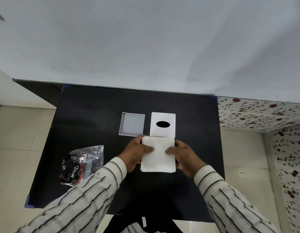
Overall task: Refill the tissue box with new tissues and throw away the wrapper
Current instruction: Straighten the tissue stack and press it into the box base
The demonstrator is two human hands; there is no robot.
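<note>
A white stack of tissues [158, 158] is held over the black table [88, 115], just in front of the two box parts. My left hand [137, 153] grips its left edge, thumb on top. My right hand [182, 156] grips its right edge the same way. The open white box tray [132, 124] lies empty at the table's middle. To its right lies the white box lid [162, 116] with a dark oval slot. The crumpled clear and black wrapper [82, 163] lies at the table's left front, beside my left sleeve.
A white wall rises right behind the table's far edge. A floral-patterned surface [263, 115] stands to the right of the table. Pale tiled floor [16, 140] shows on both sides.
</note>
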